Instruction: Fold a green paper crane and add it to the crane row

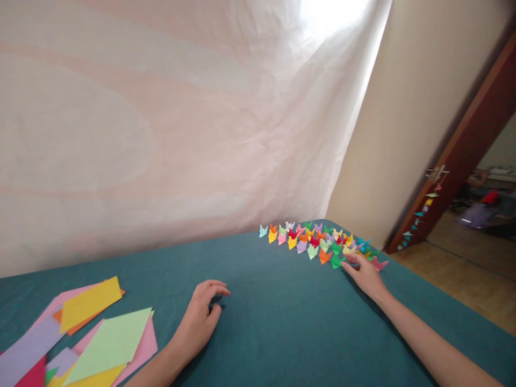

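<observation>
My left hand rests palm down on the teal tablecloth, fingers loosely curled and apart, holding nothing. My right hand reaches to the far right, fingers stretched out and touching the near end of a cluster of several small folded paper cranes in many colours. A pink crane lies just beyond its fingertips. What, if anything, sits under the fingers is hidden.
Loose coloured paper sheets in yellow, green, pink and purple lie at the near left. A pale cloth backdrop hangs behind the table. At the right, a doorway with a wooden frame carries a hanging string of paper cranes.
</observation>
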`<act>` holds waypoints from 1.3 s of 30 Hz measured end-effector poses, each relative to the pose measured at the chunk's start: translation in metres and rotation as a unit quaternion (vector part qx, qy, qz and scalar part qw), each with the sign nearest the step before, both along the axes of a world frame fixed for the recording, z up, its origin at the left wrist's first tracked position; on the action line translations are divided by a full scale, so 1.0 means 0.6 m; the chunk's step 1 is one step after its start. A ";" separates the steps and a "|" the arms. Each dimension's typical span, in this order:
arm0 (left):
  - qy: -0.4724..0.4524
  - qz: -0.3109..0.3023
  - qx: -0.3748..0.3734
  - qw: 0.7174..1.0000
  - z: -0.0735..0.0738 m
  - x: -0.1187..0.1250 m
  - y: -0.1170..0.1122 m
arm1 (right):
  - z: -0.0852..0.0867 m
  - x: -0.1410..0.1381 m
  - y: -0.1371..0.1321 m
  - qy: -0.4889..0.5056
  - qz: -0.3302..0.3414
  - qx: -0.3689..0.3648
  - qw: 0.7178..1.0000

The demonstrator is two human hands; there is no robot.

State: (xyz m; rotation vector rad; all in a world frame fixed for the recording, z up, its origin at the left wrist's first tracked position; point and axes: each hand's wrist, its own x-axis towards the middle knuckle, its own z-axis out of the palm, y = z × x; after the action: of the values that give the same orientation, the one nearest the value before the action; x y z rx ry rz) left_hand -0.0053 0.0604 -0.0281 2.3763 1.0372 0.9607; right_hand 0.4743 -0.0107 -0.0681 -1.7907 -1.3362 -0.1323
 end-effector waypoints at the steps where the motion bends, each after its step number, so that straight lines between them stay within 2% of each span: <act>1: -0.002 -0.001 -0.001 1.000 0.000 0.000 0.000 | 0.004 -0.002 -0.002 -0.006 -0.014 0.019 1.000; 4: -0.003 -0.003 -0.009 1.000 0.000 0.001 -0.001 | 0.023 -0.025 -0.006 -0.029 -0.033 0.065 0.997; 6: -0.003 -0.004 -0.015 1.000 0.001 0.001 -0.002 | 0.039 -0.060 -0.008 -0.050 0.000 0.069 0.996; 9: -0.003 -0.005 -0.022 1.000 0.003 0.001 -0.004 | 0.063 -0.147 -0.011 -0.119 0.186 -0.008 0.975; 12: -0.004 -0.004 -0.026 1.000 0.003 -0.001 -0.005 | 0.083 -0.257 -0.011 -0.140 0.305 -0.048 0.941; 15: -0.012 -0.004 -0.026 1.000 0.002 -0.001 -0.005 | 0.098 -0.359 -0.005 -0.181 0.416 -0.068 0.889; 18: -0.026 -0.006 -0.037 0.999 0.003 0.000 -0.006 | 0.106 -0.436 0.006 -0.213 0.489 -0.078 0.842; 21: -0.036 -0.006 -0.050 0.998 0.004 0.001 -0.008 | 0.105 -0.486 0.020 -0.224 0.510 -0.084 0.826; 24: -0.038 -0.003 -0.062 0.997 0.004 0.002 -0.009 | 0.095 -0.512 0.035 -0.220 0.515 -0.086 0.824; 27: -0.037 -0.003 -0.071 0.997 0.002 0.002 -0.009 | 0.080 -0.522 0.046 -0.183 0.515 -0.082 0.833; 32: -0.026 -0.002 -0.078 0.997 0.003 0.003 -0.011 | 0.062 -0.522 0.050 -0.079 0.521 -0.056 0.848; 39: 0.017 -0.019 -0.073 0.997 0.009 0.002 -0.014 | 0.059 -0.518 0.042 -0.055 0.534 -0.066 0.841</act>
State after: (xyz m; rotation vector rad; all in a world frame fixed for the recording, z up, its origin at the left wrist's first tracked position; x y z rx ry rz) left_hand -0.0039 0.0518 -0.0228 2.2913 1.0334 0.8065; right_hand 0.1636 0.0146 -0.0329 -0.9070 -2.2714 0.4857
